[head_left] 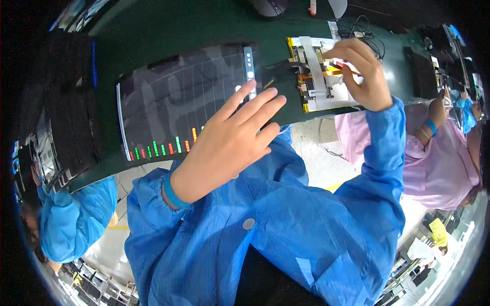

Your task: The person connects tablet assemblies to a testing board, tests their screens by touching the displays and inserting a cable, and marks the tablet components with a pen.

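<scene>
The left hand (227, 145) is held spread over the display panel's (168, 102) lower-right corner, left of centre. The right hand (365, 76) is curled above the circuit-board assembly (317, 84), upper right; whether the flex cable (334, 73) is pinched cannot be told.

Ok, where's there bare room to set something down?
The largest free patch of dark green tabletop lies beyond the black rectangular screen, left of the dark rounded mouse. A smaller one sits between mouse, screen and white, yellow-edged circuit assembly. Crowded: the assembly, under the right hand, thin black coiled cable beyond; the screen's near-right corner, behind the left hand.
</scene>
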